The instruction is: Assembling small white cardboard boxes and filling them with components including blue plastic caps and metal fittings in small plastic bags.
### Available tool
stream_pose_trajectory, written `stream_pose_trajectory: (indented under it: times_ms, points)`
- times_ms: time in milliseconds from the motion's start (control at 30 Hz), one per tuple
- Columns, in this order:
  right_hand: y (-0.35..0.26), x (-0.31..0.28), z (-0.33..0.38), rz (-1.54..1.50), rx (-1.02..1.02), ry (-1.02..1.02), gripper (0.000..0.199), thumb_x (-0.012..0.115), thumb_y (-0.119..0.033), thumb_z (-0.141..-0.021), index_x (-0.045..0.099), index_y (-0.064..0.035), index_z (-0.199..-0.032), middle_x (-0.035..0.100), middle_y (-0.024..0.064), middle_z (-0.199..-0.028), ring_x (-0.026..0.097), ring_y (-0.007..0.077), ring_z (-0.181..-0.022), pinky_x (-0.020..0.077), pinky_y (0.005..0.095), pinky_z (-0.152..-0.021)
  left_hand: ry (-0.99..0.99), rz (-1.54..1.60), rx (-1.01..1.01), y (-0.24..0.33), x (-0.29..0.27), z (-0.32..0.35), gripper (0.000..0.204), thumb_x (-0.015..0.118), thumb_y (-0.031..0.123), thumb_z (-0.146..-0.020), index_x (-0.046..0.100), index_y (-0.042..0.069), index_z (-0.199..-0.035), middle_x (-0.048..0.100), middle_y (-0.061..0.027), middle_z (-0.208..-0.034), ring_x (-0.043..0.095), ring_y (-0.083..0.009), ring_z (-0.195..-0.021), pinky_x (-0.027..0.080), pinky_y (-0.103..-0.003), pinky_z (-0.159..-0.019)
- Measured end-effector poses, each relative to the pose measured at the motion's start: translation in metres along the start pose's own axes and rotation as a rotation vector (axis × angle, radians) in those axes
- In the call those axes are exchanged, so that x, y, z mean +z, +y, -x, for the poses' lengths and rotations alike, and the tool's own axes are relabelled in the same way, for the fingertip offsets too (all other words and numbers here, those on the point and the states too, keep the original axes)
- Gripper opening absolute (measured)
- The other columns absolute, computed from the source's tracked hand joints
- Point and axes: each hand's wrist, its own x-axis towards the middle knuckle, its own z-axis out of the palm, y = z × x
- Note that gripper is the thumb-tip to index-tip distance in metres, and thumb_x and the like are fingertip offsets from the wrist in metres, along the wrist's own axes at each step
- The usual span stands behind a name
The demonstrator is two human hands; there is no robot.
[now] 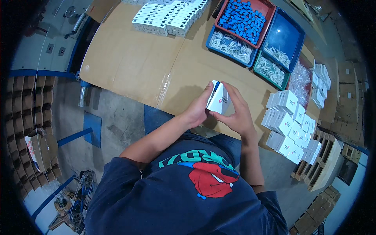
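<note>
Box (220, 101): underside hidden; printing too small to read
Left hand (197, 110): fingertips out of sight behind the box
White stacks (166, 19): far end cut off by the top edge
Green tray (268, 79): partly hidden under a blue tray (284, 33)
Shirt (168, 196): cut off below

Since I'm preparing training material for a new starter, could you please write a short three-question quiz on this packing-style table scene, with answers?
1. Who or what is holding the small white flat-sided cardboard box: one hand, or both?
2. True or false: the heap of small blue plastic parts lies in a green plastic tray.
3. What surfaces the broad worktable? A: bare steel; B: brown cardboard; C: green cloth.

Key
1. Both: the left hand and the right hand grip it.
2. False; it lies in a rectangular red plastic tray.
3. B.
</note>
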Motion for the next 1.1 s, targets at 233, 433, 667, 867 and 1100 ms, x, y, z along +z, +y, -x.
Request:
stream_pose_trajectory:
  times_ms: [233, 433, 667, 867, 1100]
  points:
    - [0.001, 0.001, 0.000, -0.012, -0.016, 0.006, 0.091, 0.091, -0.023, -0.069, 0.048, -0.0037, -0.147, 0.055, 0.0193, -0.144, 0.055, 0.0352, -0.132, 0.0455, 0.0417, -0.110, 0.024, -0.012, 0.008, -0.005, -0.002, -0.003, 0.064, 0.030, 0.061, -0.107, 0.048, 0.012, -0.146, 0.063, -0.0062, -0.129, 0.061, -0.0206, -0.120, 0.050, -0.038, -0.103]
    - [0.002, 0.002, -0.002, 0.002, -0.010, -0.003, 0.092, 0.090, -0.023, -0.070, 0.048, -0.0045, -0.149, 0.054, 0.0187, -0.146, 0.055, 0.0344, -0.133, 0.0454, 0.0414, -0.110, 0.007, -0.020, 0.016, -0.006, -0.004, -0.003, 0.065, 0.029, 0.060, -0.108, 0.044, 0.012, -0.148, 0.060, -0.0071, -0.132, 0.060, -0.0218, -0.121, 0.049, -0.038, -0.103]
    - [0.000, 0.001, -0.004, -0.011, 0.001, -0.015, 0.094, 0.090, -0.024, -0.069, 0.046, -0.0060, -0.151, 0.053, 0.0170, -0.147, 0.053, 0.0330, -0.135, 0.0440, 0.0413, -0.112, -0.037, -0.006, 0.015, 0.000, 0.000, 0.002, 0.071, 0.026, 0.065, -0.106, 0.039, 0.012, -0.152, 0.059, -0.0084, -0.133, 0.059, -0.0227, -0.123, 0.049, -0.040, -0.104]
    - [0.003, -0.001, -0.004, -0.067, 0.004, -0.026, 0.095, 0.090, -0.020, -0.070, 0.045, -0.0061, -0.152, 0.050, 0.0166, -0.151, 0.047, 0.0336, -0.141, 0.0411, 0.0410, -0.115, -0.037, -0.058, 0.108, 0.001, 0.004, 0.012, 0.053, 0.055, 0.030, -0.106, 0.037, 0.013, -0.153, 0.058, -0.0064, -0.133, 0.058, -0.0203, -0.123, 0.048, -0.039, -0.103]
    - [-0.004, 0.003, -0.003, 0.020, -0.021, 0.119, 0.097, 0.091, -0.019, -0.069, 0.043, -0.0050, -0.153, 0.049, 0.0182, -0.153, 0.044, 0.0340, -0.144, 0.0386, 0.0439, -0.117, -0.022, -0.160, 0.081, 0.002, -0.002, 0.009, 0.059, 0.058, 0.013, -0.102, 0.033, 0.007, -0.155, 0.055, -0.0078, -0.137, 0.056, -0.0198, -0.125, 0.048, -0.036, -0.103]
